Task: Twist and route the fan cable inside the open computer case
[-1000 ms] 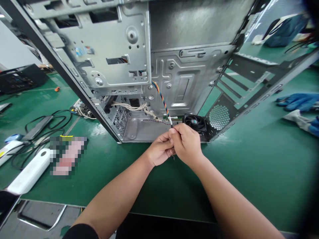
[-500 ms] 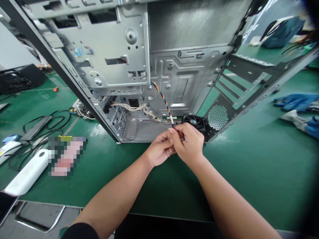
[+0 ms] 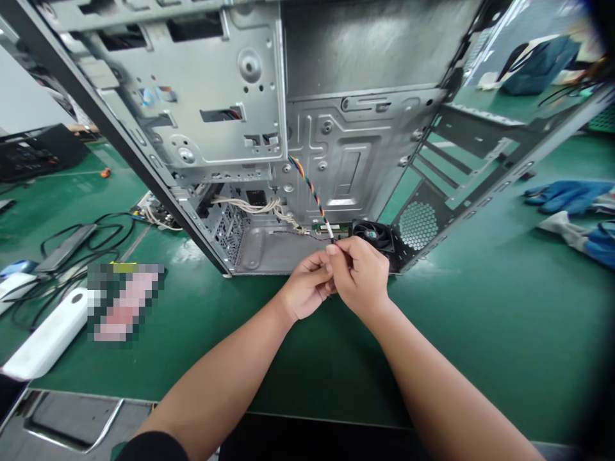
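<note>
An open computer case (image 3: 336, 153) stands on the green table. From behind its drive cage (image 3: 216, 83) runs a twisted multicoloured cable (image 3: 310, 186) with a white sleeve near its lower end. My right hand (image 3: 362, 272) is closed and pinches that cable just below the sleeve. Pressed up against it, my left hand (image 3: 310, 285) is also closed on the cable's end. The fingers hide the connector. Behind the hands, a black fan (image 3: 372, 235) sits on the case floor beside a green circuit board (image 3: 331, 227). A bundle of whitish wires (image 3: 254, 206) lies to the left.
Left of the case are a white power strip (image 3: 50, 333), a grey adapter (image 3: 67, 246) with black cords and a pixelated patch. Blue gloves (image 3: 569, 195) lie at the right. Another black case (image 3: 43, 153) is at the far left, a dark bag (image 3: 541, 64) at the back right.
Both hands keep their grip on the cable's end, with only a slight shift of the fingers. The whole view has moved a little.
</note>
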Demonstrator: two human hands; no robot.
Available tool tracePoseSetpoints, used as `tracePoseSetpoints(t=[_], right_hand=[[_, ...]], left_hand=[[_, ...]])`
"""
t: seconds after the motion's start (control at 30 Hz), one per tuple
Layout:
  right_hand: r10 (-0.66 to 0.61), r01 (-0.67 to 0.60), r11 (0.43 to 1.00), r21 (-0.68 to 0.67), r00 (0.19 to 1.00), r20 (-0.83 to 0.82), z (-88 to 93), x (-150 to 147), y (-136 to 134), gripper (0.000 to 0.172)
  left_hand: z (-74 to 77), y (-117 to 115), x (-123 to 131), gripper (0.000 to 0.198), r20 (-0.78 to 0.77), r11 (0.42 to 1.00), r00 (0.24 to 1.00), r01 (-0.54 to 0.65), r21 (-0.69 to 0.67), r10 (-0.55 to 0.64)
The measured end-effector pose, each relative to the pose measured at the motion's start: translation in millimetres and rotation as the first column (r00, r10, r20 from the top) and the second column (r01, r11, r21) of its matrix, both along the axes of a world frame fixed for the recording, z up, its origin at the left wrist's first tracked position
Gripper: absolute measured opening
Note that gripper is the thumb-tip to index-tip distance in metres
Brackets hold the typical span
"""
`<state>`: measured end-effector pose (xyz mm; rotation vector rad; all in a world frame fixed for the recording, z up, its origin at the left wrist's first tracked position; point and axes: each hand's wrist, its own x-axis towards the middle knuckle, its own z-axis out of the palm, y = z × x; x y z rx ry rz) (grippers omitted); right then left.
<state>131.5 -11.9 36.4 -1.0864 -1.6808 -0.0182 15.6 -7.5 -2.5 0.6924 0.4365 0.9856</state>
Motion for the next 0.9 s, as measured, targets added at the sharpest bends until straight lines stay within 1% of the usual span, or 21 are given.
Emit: tracePoseSetpoints(t=[0.17, 0.33, 0.53, 0.63, 0.73, 0.8, 0.9], right_hand=[[-0.033, 0.034, 0.999, 0.030, 0.999, -0.014, -0.8, -0.2, 0.0, 0.014], [-0.008, 0.008, 1.000, 0.007, 1.000, 0.009, -2.4, -0.3, 1.2, 0.017], [0.017, -0.016, 1.000, -0.015, 0.999, 0.035, -2.7, 0.4, 1.4, 0.018], [0.012, -0.012, 1.000, 0.001, 1.000, 0.024, -1.2, 0.5, 0.8, 0.018], [-0.009, 0.009, 1.000, 0.022, 1.000, 0.009, -0.2, 0.6, 0.3, 0.019], [-0.013, 0.013, 1.000, 0.027, 1.000, -0.001, -0.1, 0.6, 0.1, 0.018], [0.005, -0.005, 1.000, 0.014, 1.000, -0.016, -0.3, 0.2, -0.2, 0.018]], left_hand=[[0.6, 0.0, 1.4, 0.030, -0.023, 1.000, 1.000, 0.003, 0.008, -0.003], [3.5, -0.7, 1.3, 0.034, -0.053, 1.000, 0.999, 0.000, -0.008, -0.001], [4.3, 0.0, 1.0, 0.037, -0.069, 1.000, 0.998, -0.011, 0.015, 0.012], [5.2, -0.3, 2.5, 0.037, -0.099, 0.998, 0.993, -0.054, 0.042, 0.058], [5.6, -0.9, 3.2, 0.035, -0.150, 0.984, 0.977, -0.136, 0.114, 0.153], [5.4, -1.3, 2.7, 0.034, -0.173, 0.973, 0.966, -0.167, 0.159, 0.194], [5.6, -1.8, 1.2, 0.033, -0.182, 0.976, 0.968, -0.142, 0.168, 0.172]])
